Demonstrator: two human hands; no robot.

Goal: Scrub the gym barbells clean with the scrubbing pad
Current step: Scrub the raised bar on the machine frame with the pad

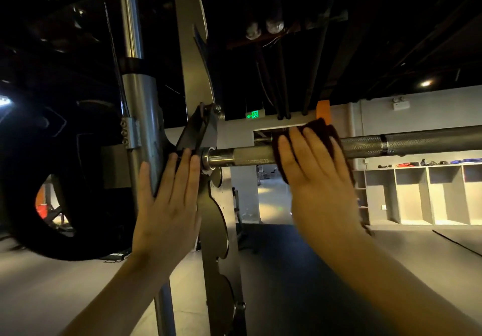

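1. At the rack, nearest: left grip (167,205) flat, fingers straight and together, pressing on the upright (140,101).
2. Right grip (318,176), fingers extended, presses the scrubbing pad (320,127) onto the barbell (417,142).
3. Far wall: cubby shelves (417,195).

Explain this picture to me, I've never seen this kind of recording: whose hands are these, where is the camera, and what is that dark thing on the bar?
There is no machine here: a person works with bare hands. The one picture comes from a camera worn on their head, looking forward at the hands. The long, grey, rough-textured steel barbell runs sideways and ends at a tall grey metal rack. The right hand lies with fairly straight fingers on a dark maroon scrubbing pad, pressing it over the bar. The left hand lies flat and open against the rack beside the bar's end, holding nothing. Behind are pale open wall shelves and a green lit exit sign.
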